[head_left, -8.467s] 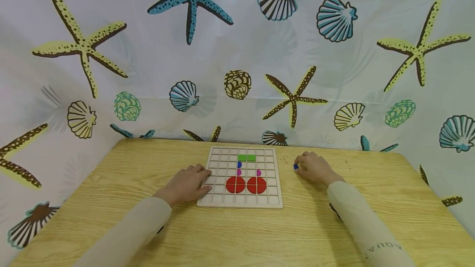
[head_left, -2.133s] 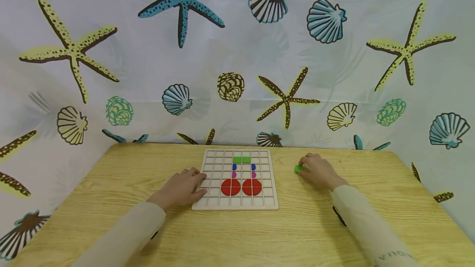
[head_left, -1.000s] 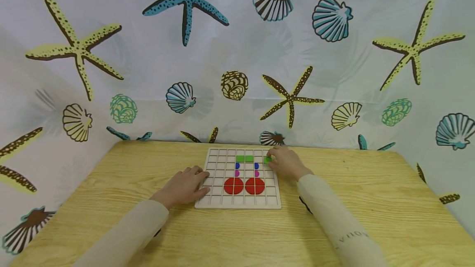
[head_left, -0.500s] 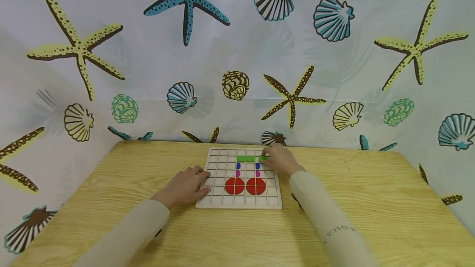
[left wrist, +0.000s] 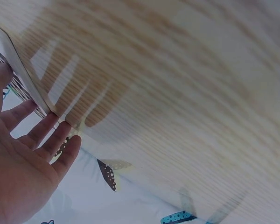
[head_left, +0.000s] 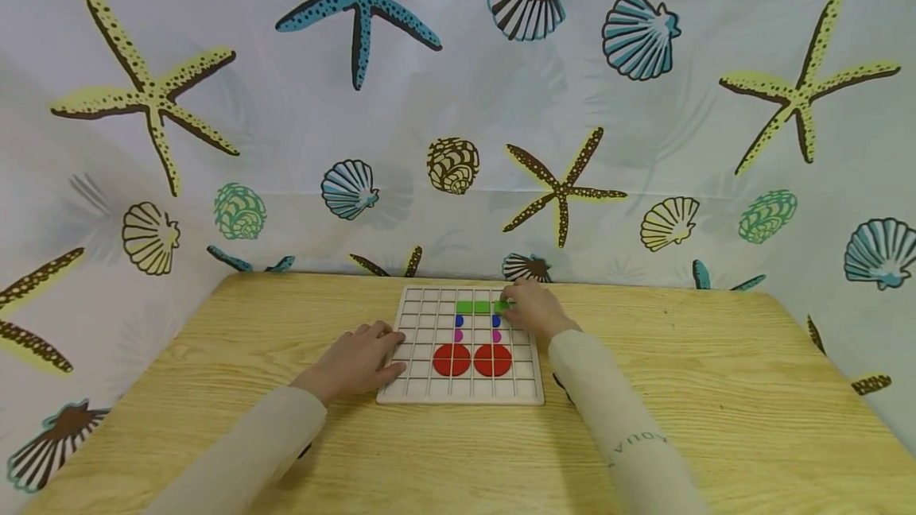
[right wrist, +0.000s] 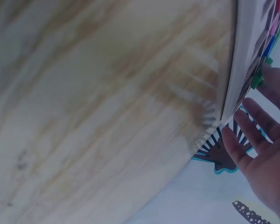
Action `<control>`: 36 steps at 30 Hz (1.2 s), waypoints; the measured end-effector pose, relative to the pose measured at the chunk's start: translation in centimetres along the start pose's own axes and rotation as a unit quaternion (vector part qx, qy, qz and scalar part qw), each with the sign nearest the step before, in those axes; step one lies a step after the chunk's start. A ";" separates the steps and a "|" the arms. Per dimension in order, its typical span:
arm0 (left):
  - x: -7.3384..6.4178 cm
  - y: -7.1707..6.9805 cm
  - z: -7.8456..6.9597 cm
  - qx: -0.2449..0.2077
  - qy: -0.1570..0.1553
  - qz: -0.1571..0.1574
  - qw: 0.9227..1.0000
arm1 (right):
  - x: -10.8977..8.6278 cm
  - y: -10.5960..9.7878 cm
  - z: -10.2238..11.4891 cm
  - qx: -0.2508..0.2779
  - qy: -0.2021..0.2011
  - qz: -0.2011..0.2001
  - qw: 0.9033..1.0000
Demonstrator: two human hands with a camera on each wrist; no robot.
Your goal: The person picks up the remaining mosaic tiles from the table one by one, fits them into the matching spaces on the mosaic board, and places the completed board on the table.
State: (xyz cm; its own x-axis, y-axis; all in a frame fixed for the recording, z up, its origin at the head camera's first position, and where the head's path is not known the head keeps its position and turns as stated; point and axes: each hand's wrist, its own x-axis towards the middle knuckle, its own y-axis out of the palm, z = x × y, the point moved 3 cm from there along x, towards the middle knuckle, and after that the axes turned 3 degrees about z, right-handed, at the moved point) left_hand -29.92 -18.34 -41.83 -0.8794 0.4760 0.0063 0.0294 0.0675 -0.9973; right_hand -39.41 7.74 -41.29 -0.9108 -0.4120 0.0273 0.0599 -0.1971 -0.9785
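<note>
A white square grid board (head_left: pixel 418 389) lies on the table, holding flat coloured tiles. Two green square tiles (head_left: pixel 474 307) sit side by side near its far edge; below them stand blue half-round tiles (head_left: pixel 459 321), pink half-round tiles (head_left: pixel 459 335) and two red discs (head_left: pixel 452 360) made of quarter pieces. My right hand (head_left: pixel 541 311) pinches another green square tile (right wrist: pixel 257 79) between thumb and index finger, over the cell right of the green pair and just above a blue piece. My left hand (head_left: pixel 352 362) rests at the board's left edge, its fingers (left wrist: pixel 35 135) loosely extended against the rim.
The wooden table (head_left: pixel 458 459) reaches back to a white curtain (head_left: pixel 458 237) printed with starfish and shells, which encloses the back and both sides. The board's far edge lies close to the curtain.
A blue half-round tile was added to the right column. My right hand then carried the green tile leftward from the table onto the board's upper right. The left hand stayed at the edge.
</note>
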 end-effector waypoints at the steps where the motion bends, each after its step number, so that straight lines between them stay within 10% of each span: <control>1: 0.0 0.1 0.0 0.000 0.000 0.000 1.000 | 0.0 0.1 0.0 0.001 0.001 0.001 1.000; 36: 0.0 0.0 0.0 0.006 0.000 0.000 1.000 | 0.4 0.8 -0.2 0.000 0.018 0.001 1.000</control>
State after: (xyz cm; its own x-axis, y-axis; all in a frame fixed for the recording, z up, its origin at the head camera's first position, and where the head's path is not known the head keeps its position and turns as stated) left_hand -29.96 -18.36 -41.84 -0.8790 0.4768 0.0072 0.0231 0.0576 -0.9981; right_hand -39.78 7.58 -42.09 -0.9251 -0.3793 0.0184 0.0613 -0.1971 -0.9785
